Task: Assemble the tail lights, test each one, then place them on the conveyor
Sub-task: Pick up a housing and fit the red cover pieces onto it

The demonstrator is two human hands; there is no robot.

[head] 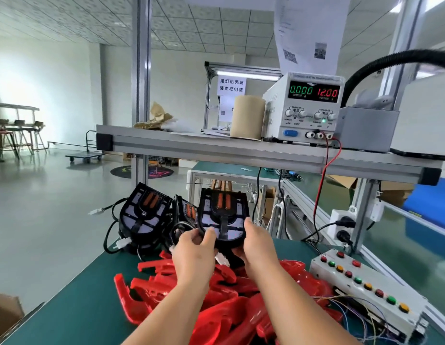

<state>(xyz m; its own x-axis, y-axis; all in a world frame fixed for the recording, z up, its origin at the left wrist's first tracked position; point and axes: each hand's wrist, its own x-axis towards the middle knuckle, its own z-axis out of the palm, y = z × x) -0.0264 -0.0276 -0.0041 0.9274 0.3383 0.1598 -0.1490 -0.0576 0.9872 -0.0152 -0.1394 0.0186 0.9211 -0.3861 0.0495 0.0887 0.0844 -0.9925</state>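
Both my hands hold up one black tail light housing with an orange centre and white panels, above the green bench. My left hand grips its lower left edge, thumb on the front. My right hand grips its lower right edge. A white connector dangles under the housing between my hands. Two more black housings with cables stand to the left, at the bench's far edge. A heap of red lenses lies beneath my forearms.
A white test box with coloured buttons and loose wires sits at the right. On the shelf above stand a power supply reading 0.000 A and 12.00 V, and a cardboard roll. The green conveyor runs behind at the right.
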